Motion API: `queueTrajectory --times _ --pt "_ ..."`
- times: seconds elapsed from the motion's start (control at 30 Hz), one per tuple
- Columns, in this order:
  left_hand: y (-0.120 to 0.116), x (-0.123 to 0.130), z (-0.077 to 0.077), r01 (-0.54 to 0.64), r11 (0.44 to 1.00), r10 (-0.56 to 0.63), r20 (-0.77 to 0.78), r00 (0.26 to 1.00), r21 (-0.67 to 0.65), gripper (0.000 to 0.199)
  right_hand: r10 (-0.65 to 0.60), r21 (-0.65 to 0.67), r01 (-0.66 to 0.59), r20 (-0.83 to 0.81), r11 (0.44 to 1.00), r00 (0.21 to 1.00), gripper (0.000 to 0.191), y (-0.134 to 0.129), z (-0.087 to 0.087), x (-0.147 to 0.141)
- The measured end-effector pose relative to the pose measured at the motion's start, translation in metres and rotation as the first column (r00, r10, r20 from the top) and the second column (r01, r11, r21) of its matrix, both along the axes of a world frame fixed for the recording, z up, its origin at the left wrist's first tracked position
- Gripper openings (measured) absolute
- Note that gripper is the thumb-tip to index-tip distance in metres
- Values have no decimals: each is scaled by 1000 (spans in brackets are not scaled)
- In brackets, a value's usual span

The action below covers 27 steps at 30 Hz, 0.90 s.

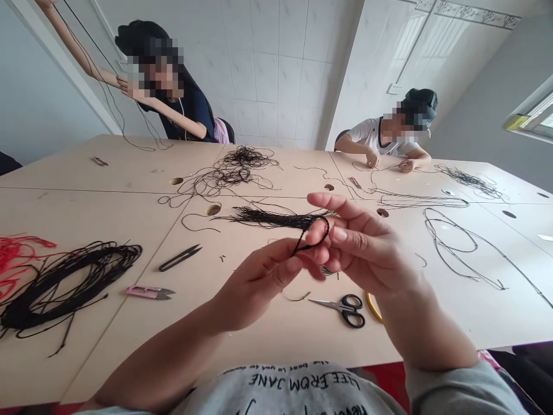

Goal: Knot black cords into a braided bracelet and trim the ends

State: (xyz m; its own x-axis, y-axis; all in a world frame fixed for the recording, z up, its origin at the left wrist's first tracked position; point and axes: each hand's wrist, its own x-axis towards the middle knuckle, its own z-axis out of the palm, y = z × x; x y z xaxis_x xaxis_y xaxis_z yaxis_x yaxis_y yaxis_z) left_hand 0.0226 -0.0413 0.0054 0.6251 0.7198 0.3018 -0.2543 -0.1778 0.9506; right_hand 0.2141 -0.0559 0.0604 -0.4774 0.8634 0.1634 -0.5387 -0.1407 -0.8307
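Note:
Both of my hands are raised over the table, close together in the middle of the head view. A thin black braided cord (327, 226) forms a small loop between them. My left hand (272, 268) pinches the cord between thumb and fingers where its strands come together. My right hand (360, 245) has the loop round a fingertip, its thumb and finger pressed on the cord, with the index finger stretched out. Just behind them lies a bundle of black cords (276, 218), partly hidden by my right hand. Black-handled scissors (345, 308) lie below my hands.
A black cord coil (86, 276), red cord (17, 259), pink snips (149, 292) and black snips (179, 257) lie left. Tangled black cord (242, 167) is farther back; looped cords (458, 242) lie right. Two people sit across the table (173, 334), handling cords.

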Motion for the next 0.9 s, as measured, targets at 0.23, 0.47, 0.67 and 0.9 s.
queueTrajectory --times 0.23,0.47,0.67,0.9 --pt "-20 -12 7 100 954 -67 126 990 -284 26 -47 -87 38 -105 995 993 27 -8 -29 -2" --pt "-21 -22 15 121 943 -79 146 986 -311 26 -134 -61 129 -81 990 988 22 -12 -31 -1" --pt "-20 -47 14 68 953 -36 113 993 -294 27 -337 -44 336 -20 941 941 24 -21 -30 29" --pt "-21 -63 17 -96 964 102 10 995 -249 38 -646 -60 649 61 758 761 28 -27 -27 65"
